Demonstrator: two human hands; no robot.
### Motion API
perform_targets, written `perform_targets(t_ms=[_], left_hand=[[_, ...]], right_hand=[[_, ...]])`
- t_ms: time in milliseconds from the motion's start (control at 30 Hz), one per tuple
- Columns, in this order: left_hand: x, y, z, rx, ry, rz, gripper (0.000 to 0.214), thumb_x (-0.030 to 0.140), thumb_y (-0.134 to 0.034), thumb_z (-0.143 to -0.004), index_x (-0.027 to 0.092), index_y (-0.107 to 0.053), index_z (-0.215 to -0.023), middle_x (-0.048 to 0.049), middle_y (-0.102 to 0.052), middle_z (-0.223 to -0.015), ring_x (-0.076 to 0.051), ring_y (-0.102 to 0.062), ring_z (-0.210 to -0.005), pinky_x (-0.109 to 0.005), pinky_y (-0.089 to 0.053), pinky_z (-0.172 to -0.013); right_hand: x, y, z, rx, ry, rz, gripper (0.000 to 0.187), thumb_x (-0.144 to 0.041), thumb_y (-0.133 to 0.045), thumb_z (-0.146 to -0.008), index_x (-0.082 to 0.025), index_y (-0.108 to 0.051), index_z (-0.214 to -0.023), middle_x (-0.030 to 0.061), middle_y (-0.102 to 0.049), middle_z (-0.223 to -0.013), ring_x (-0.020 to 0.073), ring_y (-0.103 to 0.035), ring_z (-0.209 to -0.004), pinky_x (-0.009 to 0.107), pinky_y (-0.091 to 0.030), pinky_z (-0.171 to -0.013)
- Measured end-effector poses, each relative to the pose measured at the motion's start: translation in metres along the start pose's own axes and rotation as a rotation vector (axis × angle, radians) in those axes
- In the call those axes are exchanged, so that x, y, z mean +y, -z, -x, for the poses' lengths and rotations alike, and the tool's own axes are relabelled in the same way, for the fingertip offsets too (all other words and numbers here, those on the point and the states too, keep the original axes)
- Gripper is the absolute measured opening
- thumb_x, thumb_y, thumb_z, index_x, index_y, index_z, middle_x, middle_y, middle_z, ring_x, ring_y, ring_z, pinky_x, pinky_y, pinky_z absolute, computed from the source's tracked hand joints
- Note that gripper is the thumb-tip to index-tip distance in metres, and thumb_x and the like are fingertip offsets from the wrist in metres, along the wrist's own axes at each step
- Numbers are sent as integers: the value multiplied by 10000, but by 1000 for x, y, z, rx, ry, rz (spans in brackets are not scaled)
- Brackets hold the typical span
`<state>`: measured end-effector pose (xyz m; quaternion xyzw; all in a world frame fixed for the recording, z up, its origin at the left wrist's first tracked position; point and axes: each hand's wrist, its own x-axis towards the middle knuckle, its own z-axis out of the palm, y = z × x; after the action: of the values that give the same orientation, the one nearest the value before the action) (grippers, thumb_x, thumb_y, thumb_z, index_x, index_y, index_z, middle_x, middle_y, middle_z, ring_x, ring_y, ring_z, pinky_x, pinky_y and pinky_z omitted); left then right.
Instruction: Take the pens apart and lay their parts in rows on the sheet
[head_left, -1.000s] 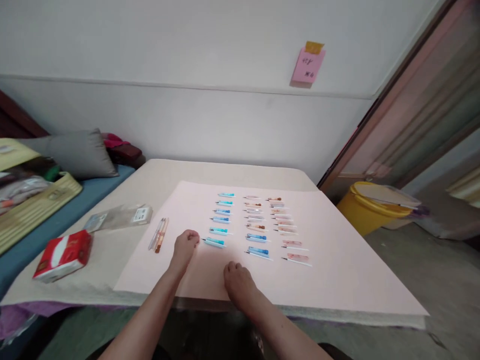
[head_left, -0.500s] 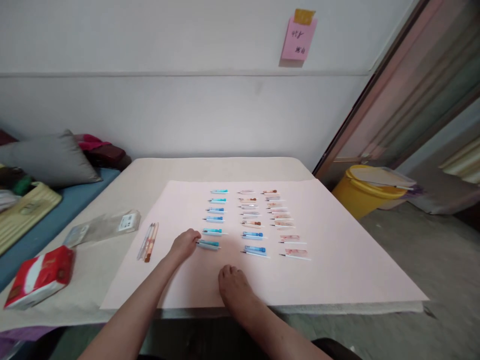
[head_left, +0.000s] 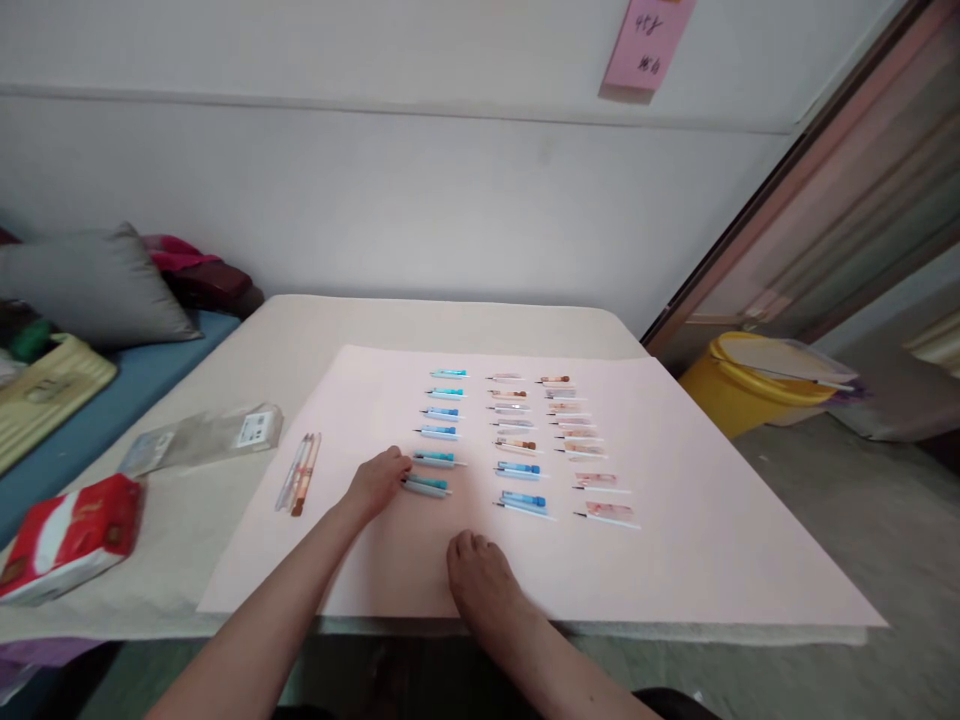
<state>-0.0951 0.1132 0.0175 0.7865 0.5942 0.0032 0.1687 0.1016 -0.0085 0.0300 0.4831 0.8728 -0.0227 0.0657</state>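
Note:
A large pink sheet (head_left: 675, 560) covers the table, and small pens lie on it in three columns: blue ones (head_left: 442, 412) on the left, mixed ones (head_left: 514, 425) in the middle, pinkish ones (head_left: 574, 435) on the right. My left hand (head_left: 379, 480) rests with curled fingers pinching the left end of the nearest blue pen (head_left: 429, 486). My right hand (head_left: 480, 575) lies loosely curled on the sheet near the table's front edge, touching no pen.
A few loose pens (head_left: 298, 472) and a clear plastic packet (head_left: 202, 438) lie left of the sheet. A red tissue pack (head_left: 67, 535) sits at the table's left corner. A grey cushion (head_left: 90, 285) is beyond. A yellow bucket (head_left: 742, 385) stands on the floor at right.
My left hand has slid right up to the nearest blue pen and closed on its end. The view shifted slightly; my right hand has hardly moved.

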Motion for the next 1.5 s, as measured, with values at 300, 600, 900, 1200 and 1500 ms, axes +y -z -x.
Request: perform_targets(t_ms=[300, 600, 900, 1200, 1500], left_hand=[[1, -1, -2, 10, 51, -74, 135, 196, -403, -857, 203, -535, -832, -33, -542, -937, -154, -548, -847, -269, -348, -653], [3, -3, 0, 20, 29, -76, 144, 172, -399, -853, 211, -534, -884, -40, -550, -962, -168, -556, -889, -280, -368, -695], [7, 1, -3, -15, 93, -81, 136, 164, -408, -841, 194, -532, -887, -70, -570, -958, -190, -565, -868, -304, -378, -717], [1, 1, -5, -16, 78, -18, 104, 152, -436, -800, 213, -519, -806, -28, -606, -886, -179, -558, -823, -280, -353, -680], [8, 7, -1, 15, 55, 68, 198, 141, -398, -797, 249, -529, -900, 6, -636, -879, -154, -569, -799, -254, -338, -643]], right_hand=[[1, -1, -1, 2, -2, -6, 316, -34, -450, -782, -1, -566, -1074, 251, -575, -974, 266, -563, -807, 390, -448, -635], [-1, 1, 1, -6, 2, 42, 349, -36, -432, -792, 12, -555, -1115, 267, -570, -1011, 274, -568, -831, 386, -460, -641], [-1, 1, 1, 22, 9, 78, 344, -55, -432, -792, 13, -571, -1099, 259, -582, -989, 272, -560, -800, 379, -455, -609], [-1, 1, 2, 32, -3, 79, 334, -67, -454, -789, -5, -583, -1090, 235, -592, -982, 254, -561, -796, 359, -462, -618], [-2, -4, 3, 56, -10, 70, 341, -50, -444, -790, 7, -569, -1101, 246, -580, -986, 265, -561, -808, 379, -460, -632]])
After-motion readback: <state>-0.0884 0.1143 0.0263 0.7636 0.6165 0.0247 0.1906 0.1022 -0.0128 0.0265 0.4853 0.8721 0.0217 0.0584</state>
